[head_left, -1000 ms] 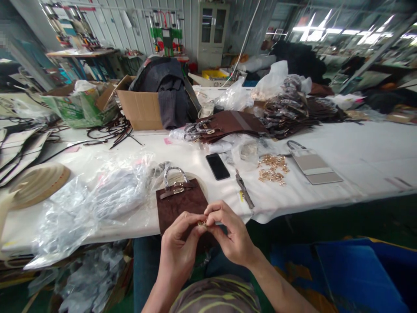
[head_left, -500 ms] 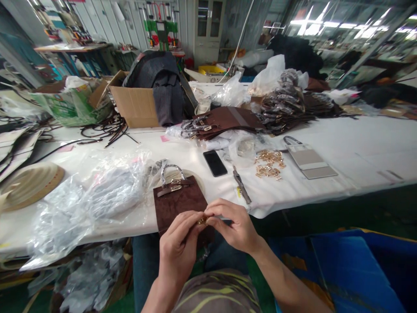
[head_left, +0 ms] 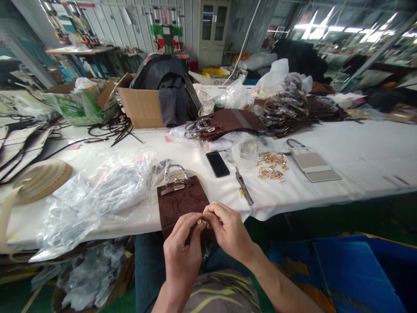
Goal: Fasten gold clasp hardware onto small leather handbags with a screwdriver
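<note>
Left hand (head_left: 182, 245) and right hand (head_left: 230, 230) meet at mid-body, thumbs and fingers pinched narrow on a small gold fitting (head_left: 202, 221); fingers cover most of it, so exact shape unclear. Fitting is over the lower part of a brown bag (head_left: 182, 200), which lies on the white-covered table (head_left: 368, 152) and runs past its front edge toward the lap. Bag's wrapped handle (head_left: 176, 168) points away from the person. Right of the bag: black phone (head_left: 217, 164), then a grey tool (head_left: 244, 188) near the edge, a loose pile of gold pieces (head_left: 272, 167), and a grey bag (head_left: 314, 164) lying flat. Left of it: clear plastic bag (head_left: 119, 191), tape roll (head_left: 45, 180).
</note>
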A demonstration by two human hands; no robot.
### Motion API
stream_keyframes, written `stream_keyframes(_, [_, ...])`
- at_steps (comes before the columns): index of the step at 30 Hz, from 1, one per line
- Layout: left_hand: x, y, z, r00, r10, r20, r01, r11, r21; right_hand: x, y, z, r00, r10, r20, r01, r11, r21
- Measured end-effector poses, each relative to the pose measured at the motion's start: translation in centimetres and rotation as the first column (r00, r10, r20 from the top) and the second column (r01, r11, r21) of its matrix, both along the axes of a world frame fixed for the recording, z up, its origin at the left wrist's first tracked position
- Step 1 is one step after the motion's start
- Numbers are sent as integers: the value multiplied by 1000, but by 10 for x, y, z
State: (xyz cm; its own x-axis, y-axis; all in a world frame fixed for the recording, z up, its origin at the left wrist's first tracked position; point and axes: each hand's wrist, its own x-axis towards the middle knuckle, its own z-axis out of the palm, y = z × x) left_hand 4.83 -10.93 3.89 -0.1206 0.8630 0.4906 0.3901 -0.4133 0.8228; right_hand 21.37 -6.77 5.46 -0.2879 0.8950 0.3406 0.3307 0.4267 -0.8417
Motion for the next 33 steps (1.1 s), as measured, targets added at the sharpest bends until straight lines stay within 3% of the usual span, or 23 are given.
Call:
stream_keyframes(4, [-2, 0, 2, 998, 1, 64, 3, 998, -60, 3, 0, -3, 993, 13, -113, -35, 979, -201])
stream_keyframes(7, [-6, 0, 2, 987, -4, 163, 25, 991, -131, 7, -2, -10, 946, 21, -322, -153, 907, -391])
stream_keyframes(11, [-11, 3, 2, 964, -33, 262, 75, 985, -153, 12, -5, -17, 909, -33, -416, -174, 876, -450])
stream_keyframes(17, [-13, 2, 3, 968, -176, 179, 194, 977, -84, 18, -4, -11, 927, 8, -374, -157, 916, -368])
stream_keyframes(22, [-5, -7, -8, 969, -122, 216, 166, 965, -203, 16, -8, -4, 964, -34, -265, -25, 976, -218])
stream_keyframes(26, [-7, -7, -6, 966, -129, 226, 164, 976, -145, 15, -10, 3, 984, 11, -180, -27, 996, -86])
stream_keyframes(33, [-18, -5, 9, 955, -163, 248, 206, 965, -161, 16, -10, 4, 973, 72, -221, -102, 986, -131])
